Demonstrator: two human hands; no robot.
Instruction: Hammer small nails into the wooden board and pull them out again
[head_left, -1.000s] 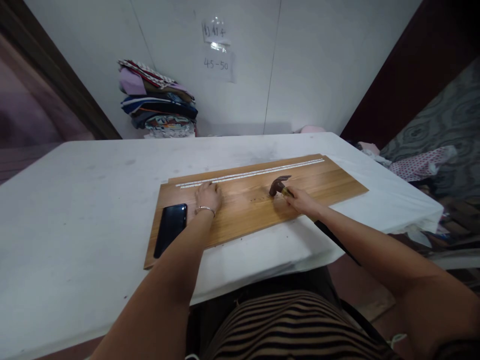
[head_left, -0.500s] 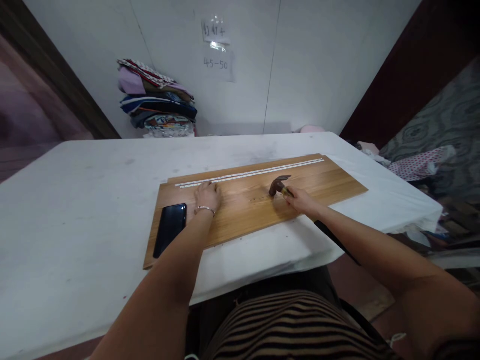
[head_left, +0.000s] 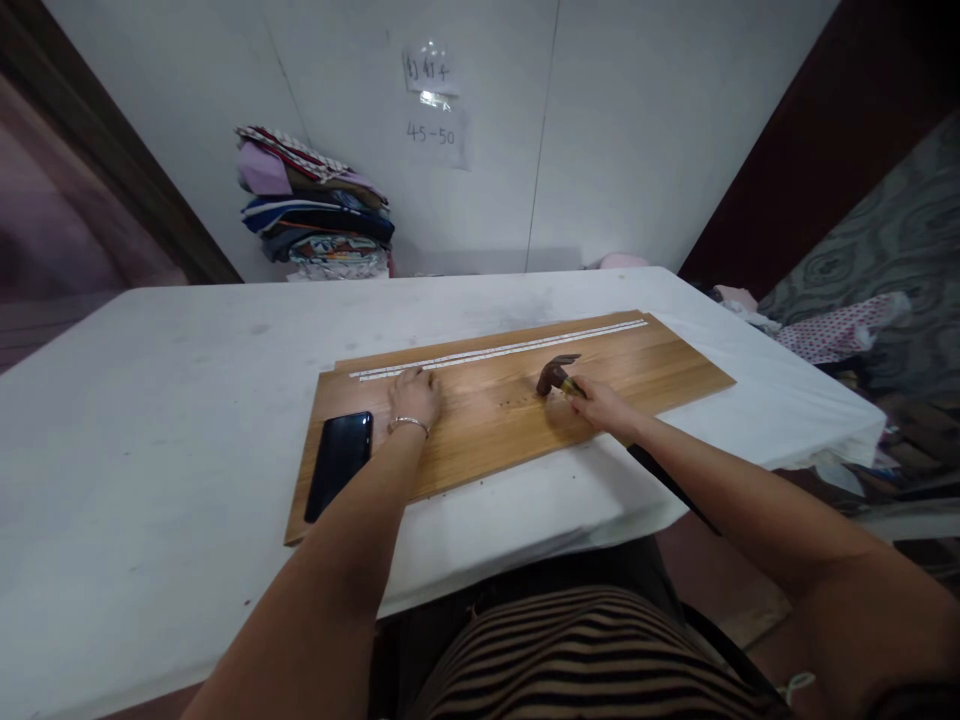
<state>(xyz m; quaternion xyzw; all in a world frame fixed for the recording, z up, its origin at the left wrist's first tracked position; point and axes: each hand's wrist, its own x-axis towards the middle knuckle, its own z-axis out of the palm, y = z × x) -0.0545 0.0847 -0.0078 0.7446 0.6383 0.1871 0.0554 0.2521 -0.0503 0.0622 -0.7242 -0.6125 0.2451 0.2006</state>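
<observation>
A claw hammer (head_left: 553, 376) with a brown head is in my right hand (head_left: 600, 403), my fingers wrapped around its handle. Its face is down at the surface of a wood-grain board (head_left: 480, 430), and small dark nail-like specks (head_left: 514, 403) lie to the left of the head. Palm down, my left hand (head_left: 415, 397) rests on the board, a bracelet at the wrist. Its fingers bend down out of sight near two long white strips (head_left: 499, 349) printed with small marks. Beside that wrist lies a black phone (head_left: 339, 465) on the board's left end.
The board lies on a table with a white cover (head_left: 187, 420). Folded cloths (head_left: 315, 205) are stacked at the back left, against a wall with paper notes (head_left: 431, 130). More fabric (head_left: 844, 328) sits off the table's right side. Dark specks dot the front cover.
Both hands and the hammer hold nearly the same places. The whole view has shifted very slightly, with the board and wall notes a little lower.
</observation>
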